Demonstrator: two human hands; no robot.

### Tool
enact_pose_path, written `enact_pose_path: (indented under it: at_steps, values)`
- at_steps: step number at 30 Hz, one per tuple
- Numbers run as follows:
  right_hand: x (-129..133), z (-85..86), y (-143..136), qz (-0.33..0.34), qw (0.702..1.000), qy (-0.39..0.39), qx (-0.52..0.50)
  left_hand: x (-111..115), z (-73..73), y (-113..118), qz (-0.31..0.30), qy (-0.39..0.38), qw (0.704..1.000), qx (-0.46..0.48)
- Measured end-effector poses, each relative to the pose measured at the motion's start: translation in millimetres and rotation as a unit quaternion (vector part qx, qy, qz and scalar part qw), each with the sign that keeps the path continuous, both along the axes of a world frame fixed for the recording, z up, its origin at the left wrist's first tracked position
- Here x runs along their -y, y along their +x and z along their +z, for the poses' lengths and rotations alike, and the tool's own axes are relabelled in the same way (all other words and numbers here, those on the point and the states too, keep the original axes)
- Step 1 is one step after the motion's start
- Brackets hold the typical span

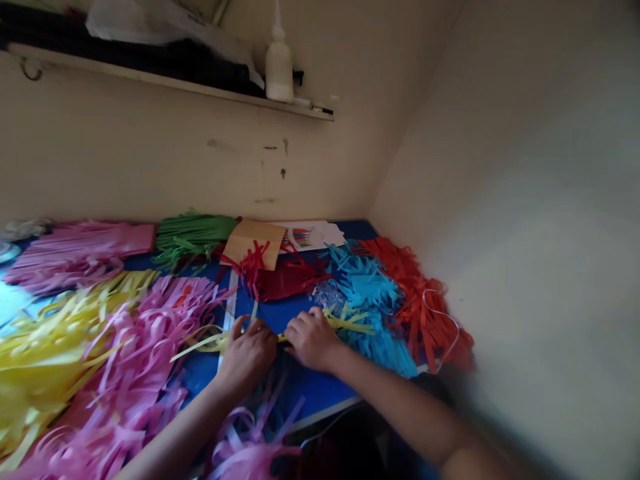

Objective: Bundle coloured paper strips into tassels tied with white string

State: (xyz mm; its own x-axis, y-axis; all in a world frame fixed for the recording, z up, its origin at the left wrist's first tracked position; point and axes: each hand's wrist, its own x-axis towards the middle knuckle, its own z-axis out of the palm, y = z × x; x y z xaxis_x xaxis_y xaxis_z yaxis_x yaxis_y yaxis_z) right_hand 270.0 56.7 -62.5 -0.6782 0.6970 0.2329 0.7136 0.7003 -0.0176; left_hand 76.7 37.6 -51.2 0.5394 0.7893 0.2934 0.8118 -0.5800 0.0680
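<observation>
On the blue table (310, 393), my left hand (250, 350) has its fingers bent around a piece of yellow fringed paper (210, 341), whose strips spread out to the left. Close beside it on the right, my right hand (311, 339) is closed on the same yellow piece; more yellow strips (353, 321) stick out past it, over blue fringed paper (373, 290). A short yellow stretch shows between the two hands. Pink fringed strips (253, 443) hang at the table's near edge, below my hands.
Yellow (50, 353) and pink fringed piles (135, 340) cover the left. Green (195, 233) and dark red bundles (290, 279), a brown paper piece (257, 243) and a printed sheet (315, 235) lie behind. Red-orange fringe (420, 300) lies right. A shelf (165, 79) holds a white bottle (279, 70).
</observation>
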Motion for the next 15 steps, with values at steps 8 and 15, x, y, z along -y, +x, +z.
enact_pose_path:
  at_steps: [8, 15]
  values:
    - [-4, -13.8, 33, -0.051, 0.989, -0.089, -0.105, 7, -20.3, -36, 0.029, -0.041, 0.998, 0.044]
    - [-15, -11.4, 33, -0.121, 0.978, -0.129, -0.114, 1, -26.8, -38, 0.091, -0.067, 0.991, 0.077]
